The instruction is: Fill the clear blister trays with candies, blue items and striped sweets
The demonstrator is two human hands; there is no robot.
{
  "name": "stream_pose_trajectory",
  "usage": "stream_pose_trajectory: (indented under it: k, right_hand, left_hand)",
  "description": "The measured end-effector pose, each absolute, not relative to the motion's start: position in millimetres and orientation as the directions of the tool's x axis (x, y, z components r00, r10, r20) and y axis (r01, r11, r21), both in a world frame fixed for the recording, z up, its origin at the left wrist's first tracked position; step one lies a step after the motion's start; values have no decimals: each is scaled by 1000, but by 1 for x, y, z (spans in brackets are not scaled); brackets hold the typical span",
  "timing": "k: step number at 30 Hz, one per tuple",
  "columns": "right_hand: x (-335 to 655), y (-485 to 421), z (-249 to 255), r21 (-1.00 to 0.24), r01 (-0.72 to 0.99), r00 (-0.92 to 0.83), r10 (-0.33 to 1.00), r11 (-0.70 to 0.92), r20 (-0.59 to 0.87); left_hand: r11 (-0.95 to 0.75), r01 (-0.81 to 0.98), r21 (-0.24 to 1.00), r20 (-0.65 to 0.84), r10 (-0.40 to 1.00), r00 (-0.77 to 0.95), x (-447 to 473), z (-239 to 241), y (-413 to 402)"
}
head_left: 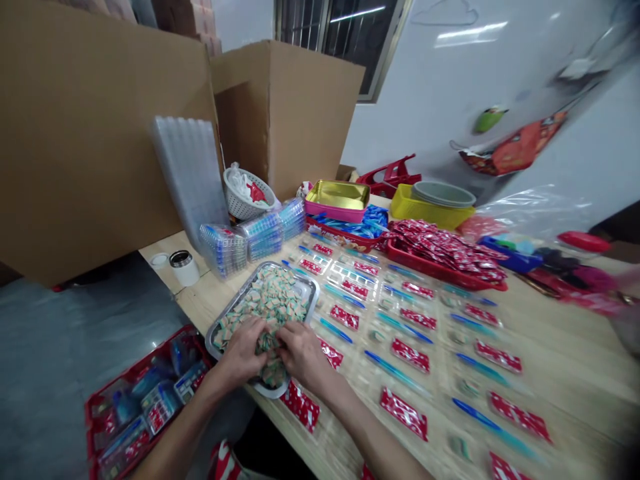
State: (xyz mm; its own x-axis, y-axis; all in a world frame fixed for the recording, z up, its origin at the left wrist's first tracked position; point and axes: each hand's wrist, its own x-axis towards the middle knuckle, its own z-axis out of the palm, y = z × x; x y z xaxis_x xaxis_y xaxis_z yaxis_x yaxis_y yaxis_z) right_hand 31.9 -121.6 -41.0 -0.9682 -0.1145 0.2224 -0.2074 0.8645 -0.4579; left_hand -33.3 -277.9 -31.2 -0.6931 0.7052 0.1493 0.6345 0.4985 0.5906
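Note:
A shallow metal tray (314, 291) at the table's near left edge is heaped with small green-and-beige pieces (273, 287). Both hands are in the near part of this heap, close together. My left hand (244, 352) has its fingers curled in among the pieces; their tips are partly hidden. Beside it, my right hand (303, 350) has bent fingers closed at the pieces, and what exactly lies between them is too small to make out. Right of the tray lie rows of clear plastic blisters with blue pens (395, 371) and red polka-dot packets (410, 353); some also hold a small green-and-beige piece.
A red crate (93, 417) of packed sets stands below the table's left edge. Behind the tray are a white jar (184, 268), stacked clear blisters (223, 250) and a white basket (247, 193). A red tray (445, 273) of packets and a yellow basket (430, 212) stand farther back.

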Motion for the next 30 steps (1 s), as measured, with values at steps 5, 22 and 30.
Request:
stream_pose_trajectory:
  k: [5,22,30]
  right_hand:
    - [30,-119,-48,-664,-178,-969,-12,726,247]
    - [11,-109,-49,-606,-269,-932,-44,749,359]
    - [7,-115,-35,-466,-234,-966,-150,854,209]
  left_hand:
    - [472,603,643,151,694,-704,-37,-32,-278]
    - [566,581,585,136,638,-758,-51,-36,-271]
    - [563,561,607,132,624,-770,-54,-43,-275]
